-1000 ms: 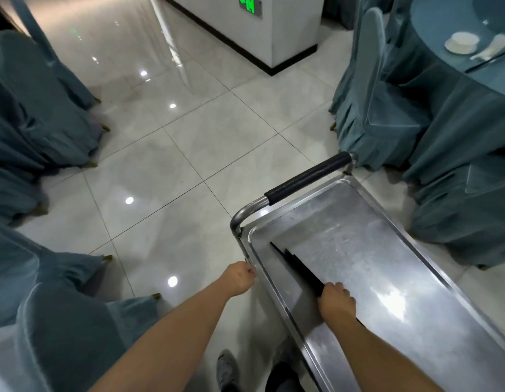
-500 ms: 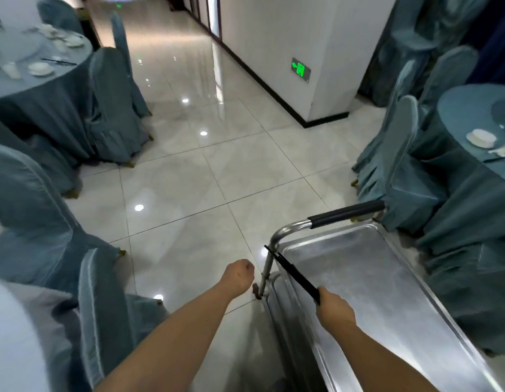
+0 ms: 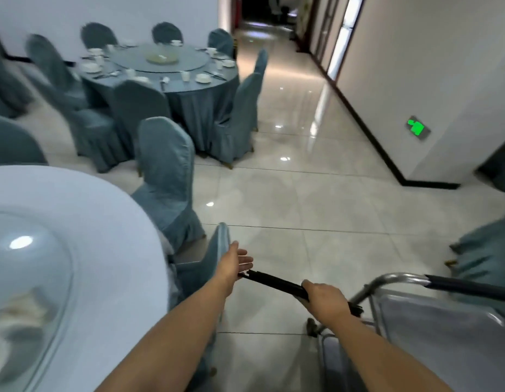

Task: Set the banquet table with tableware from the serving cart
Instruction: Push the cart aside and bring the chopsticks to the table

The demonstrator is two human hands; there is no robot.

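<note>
Two hands were out in front of the person, and between them ran a bundle of black chopsticks (image 3: 276,283). The right hand (image 3: 326,299) had its fingers curled round the bundle near one end, gripping it above the floor just beside the serving cart (image 3: 443,329). The left hand (image 3: 234,260) was at the far tips of the chopsticks with its fingers straight and loosely spread, palm turned toward them. Whether it touched the tips could not be told, since the hand covered them.

Only the corner of the cart showed at lower right: its steel tray and the dark handle bar (image 3: 469,288). The part of the tray in view held nothing, though most of it lay outside the frame.

At lower left was the nearest table (image 3: 110,222), round and covered in a pale cloth, with a glass turntable (image 3: 33,278) on it. Something pale lay blurred under or on the glass near the left edge; it could not be made out. No place settings showed on the visible part of the cloth. A chair in a blue-grey cover (image 3: 166,176) stood against its rim.

Farther back, a second round table (image 3: 189,86) already carried small bowls, cups and chopsticks at its places.

By the look of things, the far table was finished and the near one was barely started. The chopsticks were off the cart but not yet laid down, so placing them around the near table appeared to be what remained, along with any other pieces.
</note>
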